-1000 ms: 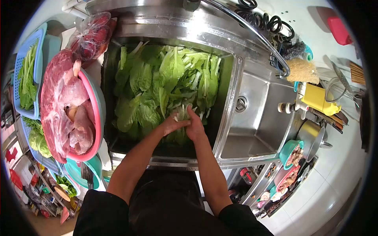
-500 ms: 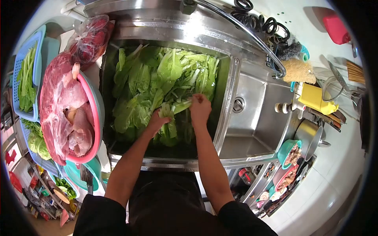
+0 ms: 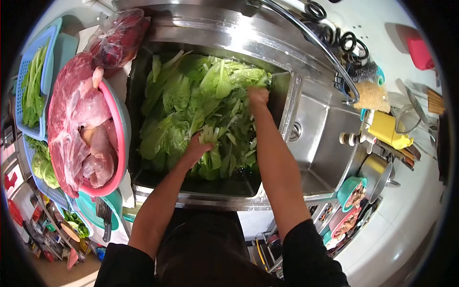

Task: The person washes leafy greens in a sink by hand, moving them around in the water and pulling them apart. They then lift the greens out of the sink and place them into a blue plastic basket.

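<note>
Green leafy vegetables (image 3: 184, 93) fill the water-filled left basin of a steel sink. Near the front of the pile, my left hand (image 3: 200, 147) is closed around a bundle of leafy greens (image 3: 208, 136), its pale cut stems pointing up. My right hand (image 3: 258, 95) is at the far right of the pile, touching the leaves. Its fingers are curled downward but smeared by motion and partly hidden, so any hold on a leaf cannot be made out.
Left of the sink, a pink basin (image 3: 122, 162) holds large pieces of raw meat (image 3: 71, 119); behind it lies a plastic bag of red items (image 3: 119, 38). A cleaver (image 3: 103, 213) rests on a teal basin. The faucet (image 3: 330, 57) arches over the right basin (image 3: 313, 158).
My right hand has moved away from the left one, up and to the right over the greens. The left hand still grips its bundle. The whole view has shifted slightly.
</note>
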Demonstrator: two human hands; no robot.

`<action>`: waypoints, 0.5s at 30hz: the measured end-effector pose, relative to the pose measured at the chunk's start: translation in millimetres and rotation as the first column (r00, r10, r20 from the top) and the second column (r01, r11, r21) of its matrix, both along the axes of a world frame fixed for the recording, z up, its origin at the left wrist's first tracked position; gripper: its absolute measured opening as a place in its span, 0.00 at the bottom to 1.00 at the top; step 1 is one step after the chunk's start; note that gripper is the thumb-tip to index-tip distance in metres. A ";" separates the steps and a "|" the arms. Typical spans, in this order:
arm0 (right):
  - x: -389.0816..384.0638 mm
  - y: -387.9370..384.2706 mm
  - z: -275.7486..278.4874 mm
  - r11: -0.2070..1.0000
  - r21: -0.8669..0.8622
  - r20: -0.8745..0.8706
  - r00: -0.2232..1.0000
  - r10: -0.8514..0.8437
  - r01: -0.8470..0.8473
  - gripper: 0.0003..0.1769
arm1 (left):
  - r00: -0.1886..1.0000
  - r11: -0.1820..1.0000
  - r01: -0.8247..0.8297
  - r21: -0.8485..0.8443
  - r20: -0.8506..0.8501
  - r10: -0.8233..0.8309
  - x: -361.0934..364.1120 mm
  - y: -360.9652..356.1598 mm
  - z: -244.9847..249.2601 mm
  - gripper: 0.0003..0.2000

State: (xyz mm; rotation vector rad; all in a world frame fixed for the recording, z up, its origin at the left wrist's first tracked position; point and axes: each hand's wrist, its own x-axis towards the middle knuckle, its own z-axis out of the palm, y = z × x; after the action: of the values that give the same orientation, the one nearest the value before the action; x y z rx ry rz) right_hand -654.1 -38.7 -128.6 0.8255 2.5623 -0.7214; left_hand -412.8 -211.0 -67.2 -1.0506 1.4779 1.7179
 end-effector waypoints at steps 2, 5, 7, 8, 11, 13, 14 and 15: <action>17.7 20.2 22.9 0.846 -0.532 -0.270 0.954 -0.129 -0.036 0.23 | 0.999 0.999 -0.035 0.030 -0.006 0.035 1.4 -4.9 -2.6 0.50; 39.6 8.3 143.1 0.677 -0.730 -0.222 0.969 -0.104 -0.095 0.17 | 0.998 0.998 -0.049 0.036 -0.034 0.050 16.4 -7.0 -27.7 0.46; 44.9 21.3 153.3 0.765 -0.587 -0.378 0.925 0.029 -0.264 0.17 | 0.994 0.995 -0.070 0.071 -0.077 0.076 6.6 -9.7 -20.4 0.43; 47.4 25.6 161.6 0.787 -0.548 -0.387 0.920 0.062 -0.283 0.17 | 0.991 0.989 -0.091 0.114 -0.093 0.101 0.1 -10.6 -5.0 0.42; 58.1 26.0 218.1 0.794 -0.513 -0.364 0.921 0.142 -0.325 0.17 | 0.990 0.993 -0.094 0.072 -0.099 0.101 4.0 -9.1 -7.0 0.39; 62.1 33.7 240.7 0.720 -0.598 -0.330 0.927 0.179 -0.352 0.17 | 0.989 0.994 -0.085 0.069 -0.119 0.093 6.6 -11.8 -12.4 0.36; 62.6 33.2 253.7 0.748 -0.515 -0.315 0.904 0.289 -0.418 0.13 | 0.985 0.990 -0.085 0.110 -0.140 0.100 6.2 -15.1 -12.9 0.34; 64.4 32.7 264.6 0.744 -0.497 -0.314 0.892 0.326 -0.447 0.14 | 0.981 0.985 -0.086 0.150 -0.159 0.110 4.9 -17.1 -12.5 0.33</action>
State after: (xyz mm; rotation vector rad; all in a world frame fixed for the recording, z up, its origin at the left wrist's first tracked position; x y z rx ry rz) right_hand -589.7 -6.0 136.0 0.0114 2.3513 -1.3736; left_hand -407.9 -228.1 -79.7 -0.9374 1.3995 1.9922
